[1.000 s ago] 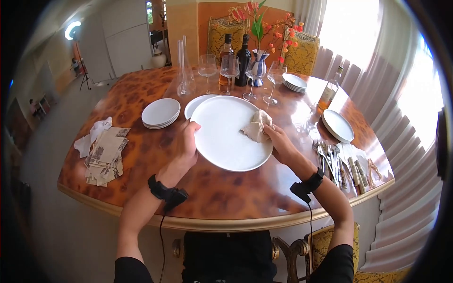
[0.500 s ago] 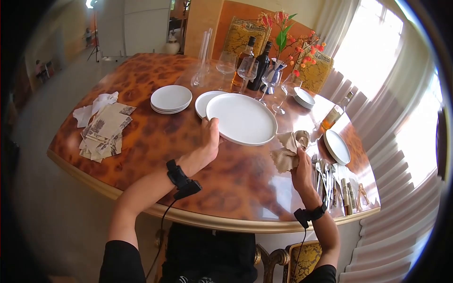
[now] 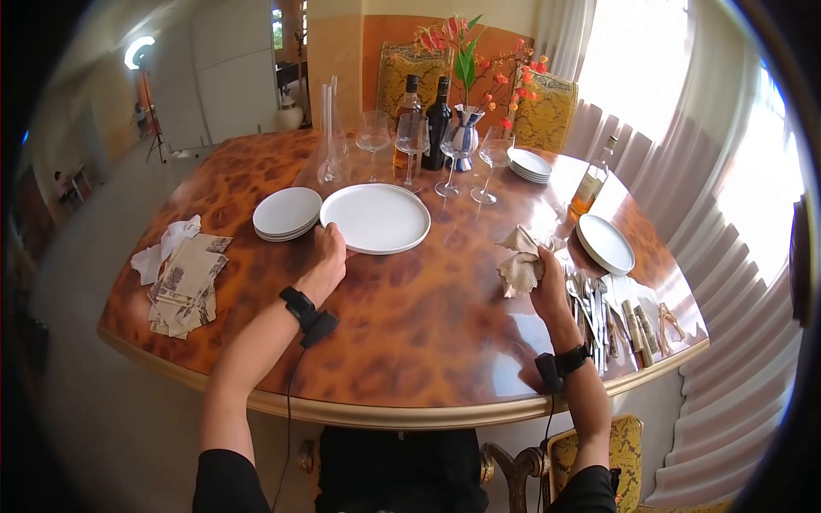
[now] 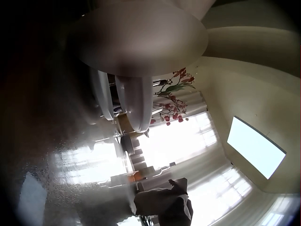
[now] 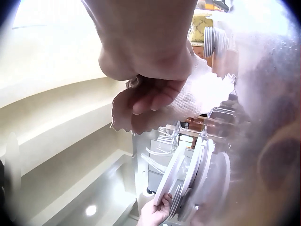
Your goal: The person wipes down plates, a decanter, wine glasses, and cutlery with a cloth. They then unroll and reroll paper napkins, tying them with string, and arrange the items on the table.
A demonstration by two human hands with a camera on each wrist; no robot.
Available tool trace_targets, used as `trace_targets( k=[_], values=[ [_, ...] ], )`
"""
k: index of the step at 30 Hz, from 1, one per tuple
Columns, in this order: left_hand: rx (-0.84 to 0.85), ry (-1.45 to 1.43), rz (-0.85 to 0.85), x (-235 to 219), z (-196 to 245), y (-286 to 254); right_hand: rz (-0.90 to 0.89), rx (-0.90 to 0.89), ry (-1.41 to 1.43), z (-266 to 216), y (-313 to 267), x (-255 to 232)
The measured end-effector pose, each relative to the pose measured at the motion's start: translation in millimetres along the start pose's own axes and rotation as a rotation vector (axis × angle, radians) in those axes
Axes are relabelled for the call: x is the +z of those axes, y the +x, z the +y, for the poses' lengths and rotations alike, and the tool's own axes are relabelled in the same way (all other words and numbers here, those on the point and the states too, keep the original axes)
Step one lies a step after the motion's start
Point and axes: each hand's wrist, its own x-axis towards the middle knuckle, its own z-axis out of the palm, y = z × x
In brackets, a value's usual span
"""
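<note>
In the head view the left hand (image 3: pixel 330 254) grips the near left edge of a large white plate (image 3: pixel 376 218), thumb on the rim. That plate hides whatever lies below it. Beside it stands a short stack of smaller white plates (image 3: pixel 286 211). Over the table's right part, the right hand (image 3: pixel 550 282) holds a crumpled beige cloth (image 3: pixel 520 263), away from the plate. In the right wrist view the fingers curl into the cloth (image 5: pixel 178 101), and the plate (image 5: pixel 170 173) appears tilted in the left hand (image 5: pixel 156 210).
Stemmed glasses (image 3: pixel 413 141), a decanter (image 3: pixel 330 158), bottles (image 3: pixel 438 128) and a flower vase (image 3: pixel 463 137) stand behind. Cutlery (image 3: pixel 599 312), an oval plate (image 3: pixel 605 244) and another bottle (image 3: pixel 592 179) are at right; patterned napkins (image 3: pixel 190 278) lie left. Further plates (image 3: pixel 530 164) are stacked at the back.
The right hand has drawn the cloth off the plate and moved right. The left hand has carried the plate left and away from the body, over the spot of the plate behind it.
</note>
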Motion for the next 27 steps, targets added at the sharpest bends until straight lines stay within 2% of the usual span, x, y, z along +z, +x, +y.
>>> trace_targets(
  k=[2, 3, 4, 6, 7, 8, 10, 11, 12, 14, 15, 17, 18, 20, 21, 22, 23, 24, 27],
  values=[
    [-0.003, 0.015, 0.007, 2, 0, 4, -0.101, -0.142, -0.323, -4, -4, 7],
    [-0.009, 0.019, 0.026, 2, -1, 6, -0.019, 0.044, -0.037, -10, -5, 11],
    [-0.01, 0.029, 0.014, 2, -1, 8, -0.007, 0.04, -0.03, -17, -13, 20],
    [-0.001, 0.026, -0.025, -1, -1, 13, 0.028, -0.129, -0.527, -23, -24, 29],
    [-0.006, 0.039, -0.037, -2, -2, 17, 0.027, 0.075, -0.11, -25, -20, 22],
    [-0.01, 0.017, 0.004, -3, -4, 21, 0.044, 0.077, -0.102, -25, -21, 16],
    [-0.021, 0.003, 0.034, -3, -4, 21, -0.02, 0.052, -0.246, -31, -30, 9],
    [0.003, 0.021, 0.041, -3, 2, 17, -0.028, -0.223, -0.658, -35, -44, 22],
    [0.028, 0.036, 0.05, -2, 9, 13, -0.018, -0.223, -0.66, -39, -51, 28],
    [0.022, 0.066, 0.033, -11, 7, 30, 0.069, -0.136, -0.46, -45, -60, 36],
    [-0.031, 0.183, -0.018, -15, 10, 34, 0.069, -0.138, -0.464, -44, -60, 32],
    [-0.131, 0.337, -0.082, -13, 19, 29, 0.088, 0.025, -0.293, -40, -57, 23],
    [-0.131, 0.332, -0.079, -12, 22, 25, 0.084, 0.024, -0.298, -39, -58, 20],
    [-0.29, 0.282, -0.067, -6, 32, 13, 0.054, 0.054, -0.321, -39, -62, 21],
    [-0.291, 0.281, -0.069, -10, 36, 13, 0.01, -0.049, -0.551, -39, -66, 23],
    [-0.343, 0.412, -0.245, -14, 41, 13, 0.017, -0.049, -0.553, -37, -67, 25],
    [-0.392, 0.541, -0.425, -15, 43, 13, 0.036, 0.027, -0.432, -33, -66, 25],
    [-0.395, 0.541, -0.433, -14, 41, 10, 0.056, 0.1, -0.31, -29, -65, 22],
    [-0.261, 0.677, -0.531, -5, 53, -14, 0.014, 0.117, -0.411, -19, -60, 11]
  ],
)
